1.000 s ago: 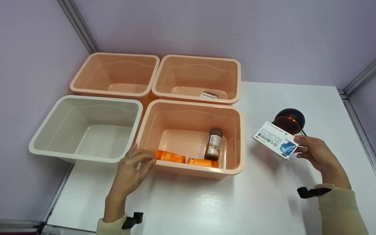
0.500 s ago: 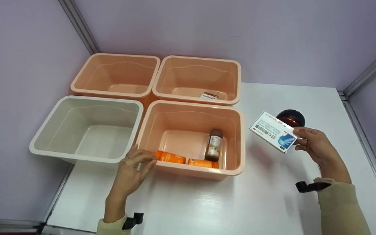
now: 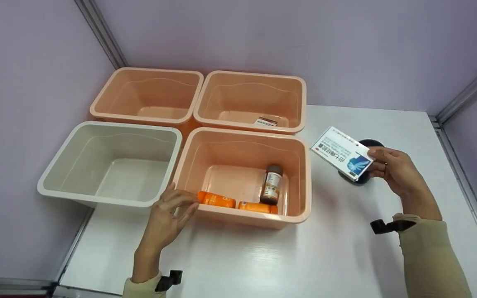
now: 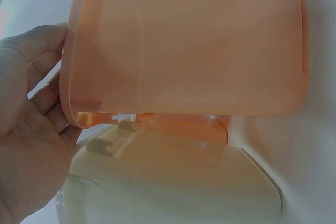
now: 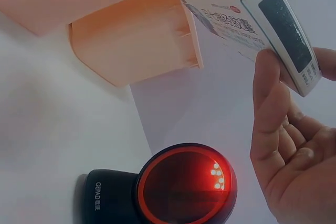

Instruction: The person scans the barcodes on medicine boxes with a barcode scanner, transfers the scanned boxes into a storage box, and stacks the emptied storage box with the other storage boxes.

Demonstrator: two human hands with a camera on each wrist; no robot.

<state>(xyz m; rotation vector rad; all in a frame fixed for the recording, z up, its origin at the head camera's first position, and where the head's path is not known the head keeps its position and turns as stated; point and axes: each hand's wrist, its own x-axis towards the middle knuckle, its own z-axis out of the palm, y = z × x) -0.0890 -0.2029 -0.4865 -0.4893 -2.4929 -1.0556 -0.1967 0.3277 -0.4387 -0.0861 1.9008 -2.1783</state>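
Note:
My right hand [image 3: 400, 171] pinches a white medicine box [image 3: 340, 153] by one end, thumb above and fingers below. Held in the air, the box partly covers a black round scanner [image 5: 184, 184] standing on the table; red lights glow behind its window in the right wrist view. My left hand [image 3: 168, 215] grips the rim at the near left corner of the front peach bin [image 3: 242, 132], thumb and fingers on either side in the left wrist view. Inside that bin lie two orange bottles [image 3: 218, 200] and a brown bottle [image 3: 271, 185] with a white label.
A grey-white bin [image 3: 110, 200] stands to the left of the front peach bin. Two more peach bins, the back left one [image 3: 147, 119] and the back right one [image 3: 246, 126], stand against the wall; the latter holds a small box [image 3: 266, 121].
My right hand has lifted the medicine box up and slightly left, away from me, over the scanner, which it now covers more. My left hand stays on the bin rim.

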